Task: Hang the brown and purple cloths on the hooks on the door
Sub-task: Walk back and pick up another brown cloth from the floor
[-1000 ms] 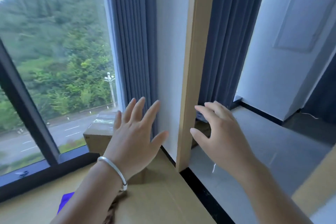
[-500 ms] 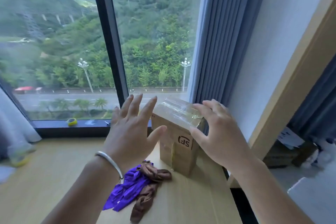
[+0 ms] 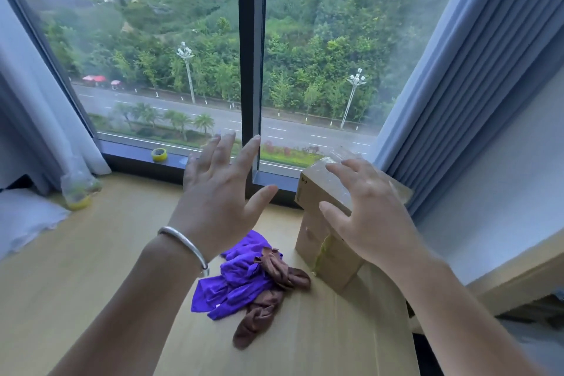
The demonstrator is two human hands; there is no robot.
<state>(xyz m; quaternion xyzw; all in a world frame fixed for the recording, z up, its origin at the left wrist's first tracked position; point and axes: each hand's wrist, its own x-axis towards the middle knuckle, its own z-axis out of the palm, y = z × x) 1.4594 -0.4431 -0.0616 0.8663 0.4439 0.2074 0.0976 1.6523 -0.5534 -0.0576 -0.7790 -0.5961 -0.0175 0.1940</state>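
Both hands, left (image 3: 213, 198) and right (image 3: 370, 217), hover spread and empty above the purple cloth (image 3: 238, 281) tangled with the brown cloth (image 3: 268, 299) at six o'clock on the desk (image 3: 76, 268); they look light and limp, best pinched at a bunched fold.

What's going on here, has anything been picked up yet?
Nothing yet. Both hands are raised with fingers spread and hold nothing: the left hand above the cloths, the right hand in front of the cardboard box. The purple cloth and brown cloth lie bunched together on the wooden table. No door or hooks in view.
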